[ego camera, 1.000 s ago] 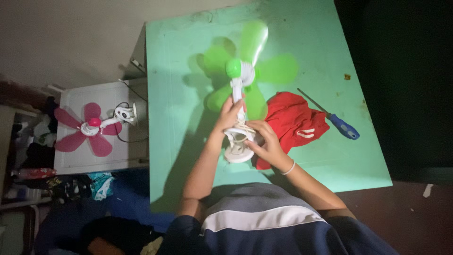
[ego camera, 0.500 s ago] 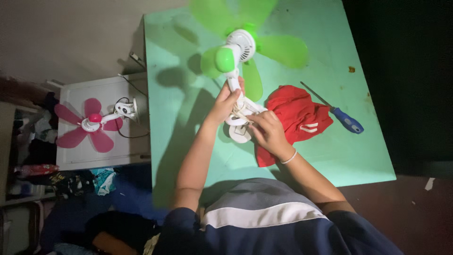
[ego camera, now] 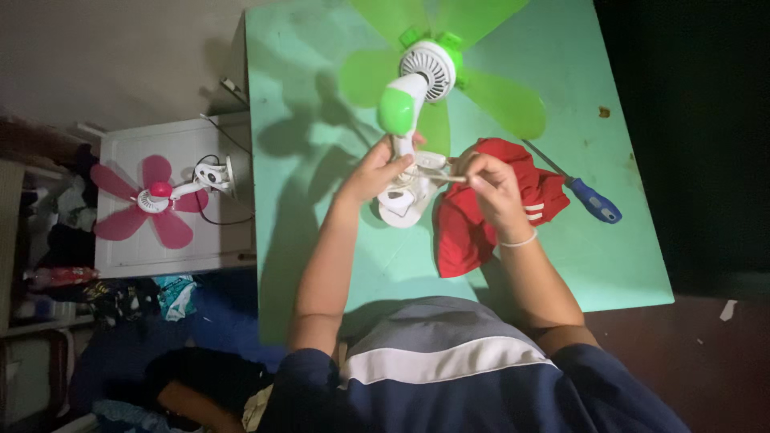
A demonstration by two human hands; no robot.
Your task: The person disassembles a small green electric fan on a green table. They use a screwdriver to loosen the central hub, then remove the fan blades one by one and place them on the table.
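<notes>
Left hand (ego camera: 377,172) is clenched round the white stem of the green clip fan (ego camera: 417,88), blade head tilted up and away from that grip, clamp base (ego camera: 403,204) just below it over the green counter (ego camera: 321,240). Long axis runs away from the person. Right hand (ego camera: 493,188) pinches a thin white cord (ego camera: 437,176) coming off the base, right beside the left grip. Red cloth (ego camera: 481,216) lies under the right wrist, 1 blue-handled screwdriver (ego camera: 589,200) further right.

head camera, looking steeply down, near green table (ego camera: 321,240)
</notes>
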